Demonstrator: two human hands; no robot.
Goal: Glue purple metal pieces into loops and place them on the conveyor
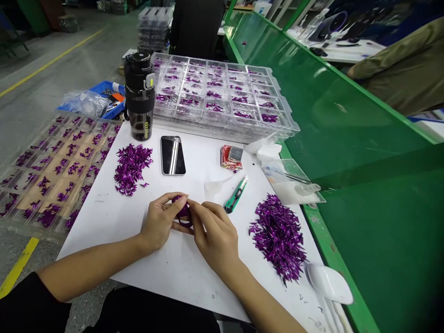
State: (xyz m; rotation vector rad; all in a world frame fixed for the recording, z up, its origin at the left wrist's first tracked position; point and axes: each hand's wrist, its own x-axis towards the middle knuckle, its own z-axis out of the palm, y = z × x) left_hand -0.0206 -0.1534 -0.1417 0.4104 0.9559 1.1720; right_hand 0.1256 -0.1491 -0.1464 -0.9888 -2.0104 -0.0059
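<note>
My left hand (159, 223) and my right hand (212, 236) pinch a small purple ring-shaped bundle of shiny pieces (182, 210) between their fingertips, above a white sheet (173, 273). Fingers hide much of the bundle. Loose purple foil-like pieces form a pile (131, 167) beyond my left hand and a larger pile (278, 237) to the right of my right hand. Closest to my right hand lies a green utility knife (236, 194).
On the sheet are a smartphone (172, 155), a red packet (231, 157) and a white mouse-shaped object (329, 283). A black bottle (139, 95) and transparent compartment trays (215, 92) of purple pieces stand beyond. A green-topped bench (354, 115) runs along the right.
</note>
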